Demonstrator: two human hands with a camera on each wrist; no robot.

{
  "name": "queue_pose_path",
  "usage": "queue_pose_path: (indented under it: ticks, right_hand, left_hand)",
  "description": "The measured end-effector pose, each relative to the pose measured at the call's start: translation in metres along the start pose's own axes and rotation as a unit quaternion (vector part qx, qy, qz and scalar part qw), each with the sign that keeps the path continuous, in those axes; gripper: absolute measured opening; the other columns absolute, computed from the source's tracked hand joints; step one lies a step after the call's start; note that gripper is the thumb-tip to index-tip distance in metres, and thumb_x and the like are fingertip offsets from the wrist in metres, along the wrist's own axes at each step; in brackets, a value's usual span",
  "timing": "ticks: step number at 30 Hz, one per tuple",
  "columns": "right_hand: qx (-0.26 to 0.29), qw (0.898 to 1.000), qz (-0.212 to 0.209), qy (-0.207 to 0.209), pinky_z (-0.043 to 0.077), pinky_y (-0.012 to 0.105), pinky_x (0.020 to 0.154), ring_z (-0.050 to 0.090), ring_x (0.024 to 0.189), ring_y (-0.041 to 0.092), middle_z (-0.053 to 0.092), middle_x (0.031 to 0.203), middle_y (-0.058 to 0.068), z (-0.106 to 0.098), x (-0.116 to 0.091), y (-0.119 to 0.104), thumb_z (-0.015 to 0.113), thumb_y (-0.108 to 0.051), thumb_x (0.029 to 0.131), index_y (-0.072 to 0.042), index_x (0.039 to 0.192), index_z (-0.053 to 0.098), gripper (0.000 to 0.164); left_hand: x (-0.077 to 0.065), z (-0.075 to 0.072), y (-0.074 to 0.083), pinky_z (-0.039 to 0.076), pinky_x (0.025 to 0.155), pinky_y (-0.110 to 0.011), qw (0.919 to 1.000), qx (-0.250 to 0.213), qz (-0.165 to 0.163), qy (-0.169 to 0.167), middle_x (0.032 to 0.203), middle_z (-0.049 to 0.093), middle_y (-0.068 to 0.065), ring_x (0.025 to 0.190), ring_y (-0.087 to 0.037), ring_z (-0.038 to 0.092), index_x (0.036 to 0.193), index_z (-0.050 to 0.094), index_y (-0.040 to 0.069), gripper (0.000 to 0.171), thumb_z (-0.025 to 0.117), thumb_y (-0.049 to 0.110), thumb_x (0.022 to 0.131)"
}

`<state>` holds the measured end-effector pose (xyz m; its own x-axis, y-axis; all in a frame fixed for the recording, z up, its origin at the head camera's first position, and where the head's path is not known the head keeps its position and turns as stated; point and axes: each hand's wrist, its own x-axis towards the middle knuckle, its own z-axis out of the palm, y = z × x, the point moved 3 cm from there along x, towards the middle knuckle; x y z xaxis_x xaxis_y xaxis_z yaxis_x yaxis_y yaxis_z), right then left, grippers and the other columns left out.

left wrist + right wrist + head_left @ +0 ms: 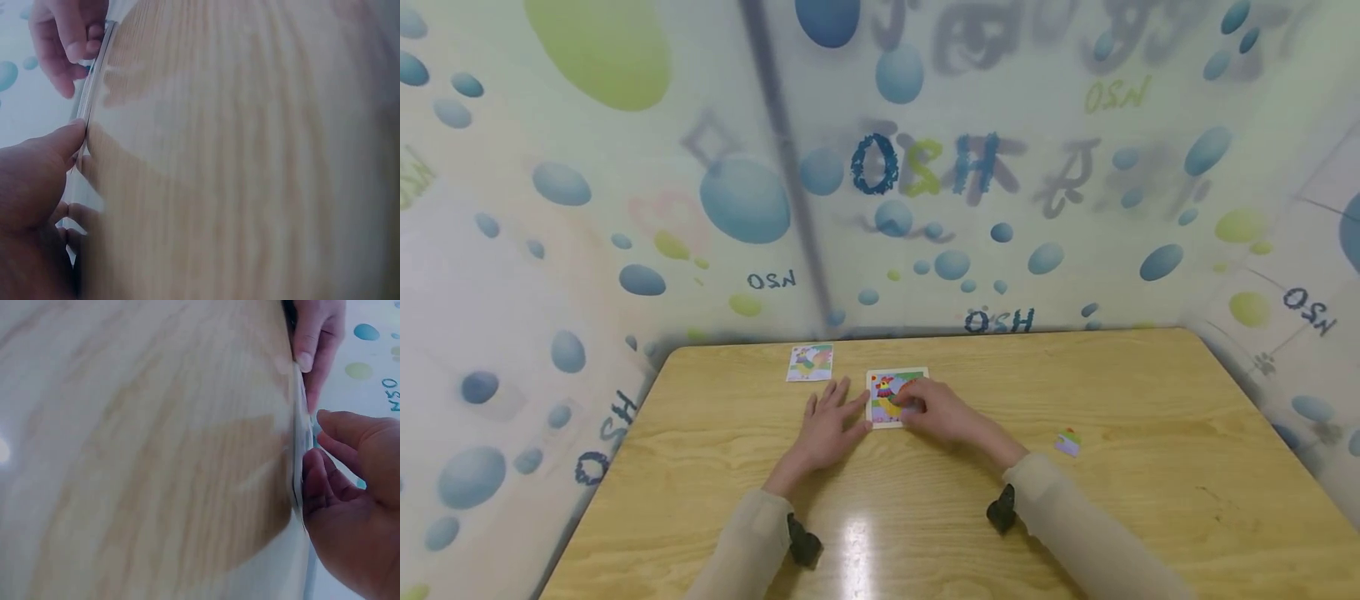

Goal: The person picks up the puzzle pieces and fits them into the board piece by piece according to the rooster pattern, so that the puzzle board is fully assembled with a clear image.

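Note:
A square jigsaw puzzle [883, 413] in a pale frame, with a bright rooster picture, lies on the table. My left hand [828, 429] rests at its left side, fingers spread and fairly straight, thumb near the lower left corner. In the left wrist view the left thumb [72, 134] touches the frame's edge. My right hand [943, 410] is over the puzzle's right half with bent fingers, covering part of the picture. The right wrist view shows its curled fingers [317, 478] right at the frame's edge; I cannot tell whether they pinch a piece.
A paler rooster picture card [810, 363] lies at the back left of the wooden table [760, 533]. One loose puzzle piece [1067, 442], lilac with green and orange, lies to the right, beyond the right forearm. A patterned wall [1045, 292] stands behind the table's far edge.

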<state>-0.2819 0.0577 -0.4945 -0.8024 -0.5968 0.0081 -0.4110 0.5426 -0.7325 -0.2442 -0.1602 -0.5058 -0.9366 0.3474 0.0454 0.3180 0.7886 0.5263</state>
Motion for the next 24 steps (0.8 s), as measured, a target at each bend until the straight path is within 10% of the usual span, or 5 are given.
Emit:
queue_pose_path:
  ticks: [24]
  right_hand:
    - [-0.012, 0.998, 0.049, 0.022, 0.051, 0.029, 0.068, 0.058, 0.08, 0.013, 0.065, 0.095, -0.001, -0.096, -0.1, 0.079, 0.076, -0.011, 0.093, 0.003, 0.123, 0.068, 0.035]
  left_hand:
    - [0.002, 0.006, -0.009, 0.0, 0.118, -0.068, 1.0, -0.005, -0.003, -0.003, 0.166, 0.019, -0.027, 0.153, -0.047, 0.009, 0.154, 0.047, 0.01, 0.057, 0.058, 0.036, 0.104]
